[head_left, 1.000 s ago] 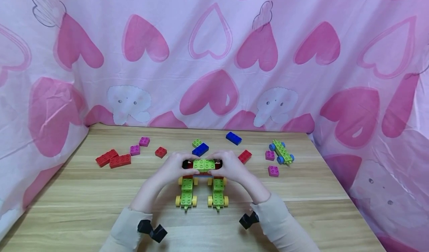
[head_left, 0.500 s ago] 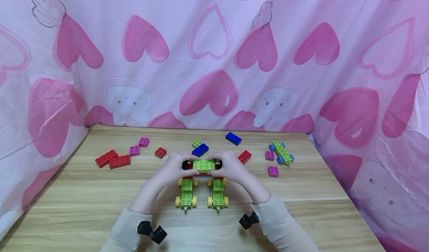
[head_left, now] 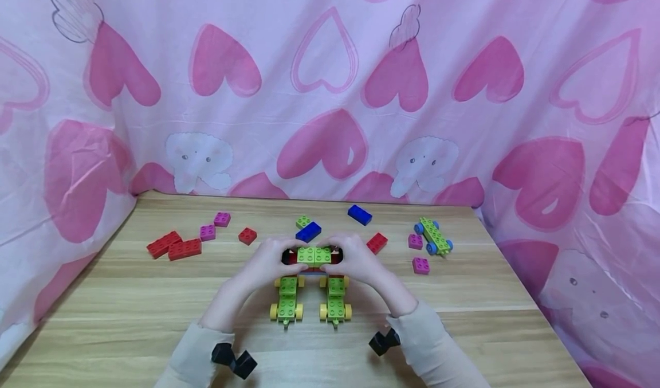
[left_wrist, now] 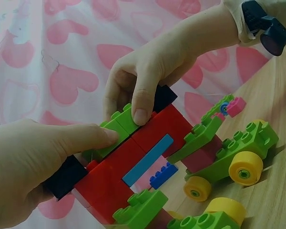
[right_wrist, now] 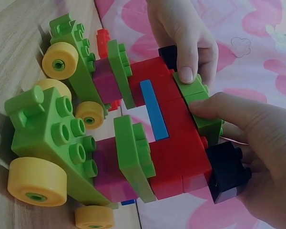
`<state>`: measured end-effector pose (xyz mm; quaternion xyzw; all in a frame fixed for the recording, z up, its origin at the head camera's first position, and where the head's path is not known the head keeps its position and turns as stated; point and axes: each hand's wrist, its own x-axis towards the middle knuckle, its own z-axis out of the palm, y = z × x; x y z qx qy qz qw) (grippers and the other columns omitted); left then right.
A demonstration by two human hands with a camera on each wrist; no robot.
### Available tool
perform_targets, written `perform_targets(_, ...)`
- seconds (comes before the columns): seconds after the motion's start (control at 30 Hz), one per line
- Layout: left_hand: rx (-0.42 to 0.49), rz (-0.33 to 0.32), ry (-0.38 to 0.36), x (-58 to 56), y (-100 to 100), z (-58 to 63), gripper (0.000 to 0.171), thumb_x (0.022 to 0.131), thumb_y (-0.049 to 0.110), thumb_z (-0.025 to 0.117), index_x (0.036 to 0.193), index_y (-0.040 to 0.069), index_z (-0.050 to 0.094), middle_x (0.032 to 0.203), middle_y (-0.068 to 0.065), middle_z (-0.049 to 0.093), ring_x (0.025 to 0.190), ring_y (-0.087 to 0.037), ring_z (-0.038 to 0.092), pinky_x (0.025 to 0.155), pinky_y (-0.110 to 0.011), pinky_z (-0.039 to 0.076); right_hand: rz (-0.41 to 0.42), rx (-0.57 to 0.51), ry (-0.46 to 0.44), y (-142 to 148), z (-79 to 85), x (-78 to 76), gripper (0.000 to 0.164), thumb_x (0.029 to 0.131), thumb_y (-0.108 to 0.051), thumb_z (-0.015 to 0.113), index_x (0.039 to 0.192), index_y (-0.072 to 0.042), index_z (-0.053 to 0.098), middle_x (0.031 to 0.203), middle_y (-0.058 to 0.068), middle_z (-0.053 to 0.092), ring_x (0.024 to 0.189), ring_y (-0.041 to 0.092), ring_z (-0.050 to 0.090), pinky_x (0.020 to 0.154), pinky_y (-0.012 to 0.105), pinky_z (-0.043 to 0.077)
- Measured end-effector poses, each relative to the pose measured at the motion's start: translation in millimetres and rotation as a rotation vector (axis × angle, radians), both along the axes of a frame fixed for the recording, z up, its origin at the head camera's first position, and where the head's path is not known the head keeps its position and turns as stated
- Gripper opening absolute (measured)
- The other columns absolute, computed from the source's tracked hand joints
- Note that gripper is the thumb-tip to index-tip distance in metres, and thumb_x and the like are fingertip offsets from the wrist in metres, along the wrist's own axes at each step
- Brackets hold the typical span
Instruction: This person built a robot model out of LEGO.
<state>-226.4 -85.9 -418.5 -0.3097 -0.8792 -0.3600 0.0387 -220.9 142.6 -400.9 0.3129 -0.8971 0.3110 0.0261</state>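
Observation:
A building-brick model stands mid-table, with both hands around its upper part. My left hand [head_left: 270, 256] and right hand [head_left: 353, 256] pinch the lime green bricks [head_left: 314, 256] on top, thumbs on the near side and fingers curled behind. Beneath these is a red brick body [right_wrist: 181, 143] with a thin blue piece [right_wrist: 154, 109] across it. Black bricks [right_wrist: 226, 171] stick out at both sides. Green plates [right_wrist: 131, 155] and purple bricks [right_wrist: 108, 167] join the body to two green wheeled bases [head_left: 286, 308] with yellow wheels [right_wrist: 38, 181]. The fingers behind the bricks are partly hidden.
Loose red bricks [head_left: 184, 249] and pink bricks [head_left: 207, 232] lie at the left. Behind the hands are blue bricks [head_left: 308, 232] and a small green brick [head_left: 302, 222]. A green car base [head_left: 434, 236] with blue wheels stands at the right, near more pink bricks [head_left: 420, 265].

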Motion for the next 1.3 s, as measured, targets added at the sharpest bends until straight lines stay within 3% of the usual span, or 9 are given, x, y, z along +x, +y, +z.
perform_targets(0.27,-0.032,-0.008,-0.005,1.4,-0.4,0.9,0.043,0.081,0.018,0.080,0.120,0.006,0.067,0.114,-0.009,0.071,0.096,-0.018,0.067,0.079,-0.030,0.058,0.004,0.017,-0.007,-0.9,1.8,0.8,0.033,0.082,-0.018,0.079,0.113,-0.010,0.071,0.108,0.003,0.072,0.091,0.012,0.064,0.075,0.021,0.054)
perform_targets(0.53,-0.098,0.008,0.024,2.4,-0.7,0.2,0.054,0.075,0.016,0.085,0.123,0.005,0.066,0.117,-0.011,0.070,0.106,-0.025,0.066,0.090,-0.040,0.056,0.027,0.021,-0.059,-7.7,5.6,-0.7,0.032,0.085,-0.017,0.076,0.116,-0.011,0.070,0.110,0.003,0.072,0.095,0.014,0.066,0.083,0.034,0.058)
perform_targets(0.63,-0.111,0.030,0.020,3.0,-0.6,0.1,0.054,0.073,0.016,0.086,0.122,0.005,0.066,0.116,-0.010,0.070,0.105,-0.025,0.066,0.090,-0.040,0.057,0.033,0.031,-0.065,-11.5,8.3,-2.1,0.030,0.085,-0.017,0.075,0.115,-0.011,0.071,0.109,0.003,0.073,0.094,0.013,0.065,0.082,0.035,0.058)
perform_targets(0.87,-0.111,0.062,0.014,1.2,0.0,-1.0,0.052,0.071,0.015,0.088,0.119,0.007,0.068,0.113,-0.007,0.071,0.102,-0.023,0.067,0.088,-0.039,0.057,0.031,0.075,-0.059,-17.2,12.6,-5.6,0.028,0.087,-0.022,0.075,0.113,-0.010,0.072,0.107,0.002,0.074,0.089,0.010,0.065,0.075,0.020,0.054)
perform_targets(1.3,-0.089,0.046,-0.004,-0.2,1.9,-1.8,0.049,0.070,0.010,0.088,0.115,0.007,0.070,0.108,-0.005,0.072,0.097,-0.019,0.068,0.084,-0.035,0.058,0.023,0.063,-0.065,-17.1,10.6,-5.3,0.029,0.087,-0.021,0.075,0.114,-0.011,0.072,0.110,0.003,0.073,0.095,0.012,0.067,0.080,0.025,0.056)
